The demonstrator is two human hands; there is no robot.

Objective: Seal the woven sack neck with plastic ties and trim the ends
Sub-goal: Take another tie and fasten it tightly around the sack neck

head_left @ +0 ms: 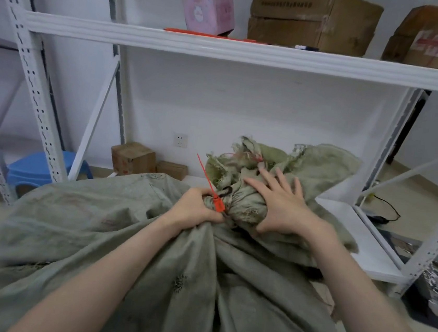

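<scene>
Sack of green woven cloth, neck gathered; left hand pinches its red plastic tie, right hand presses beside, fingers spread.

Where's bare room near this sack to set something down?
The low white shelf is bare between the sack and the right upright. The upper shelf is bare left of the pink box; cardboard boxes crowd its right. Left hand and right hand crowd the neck.

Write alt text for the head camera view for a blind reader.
A left hand grips the gathered neck of a green woven sack beside a red plastic tie, while the right hand rests on the bunched top. White shelving holds cardboard boxes behind.
</scene>
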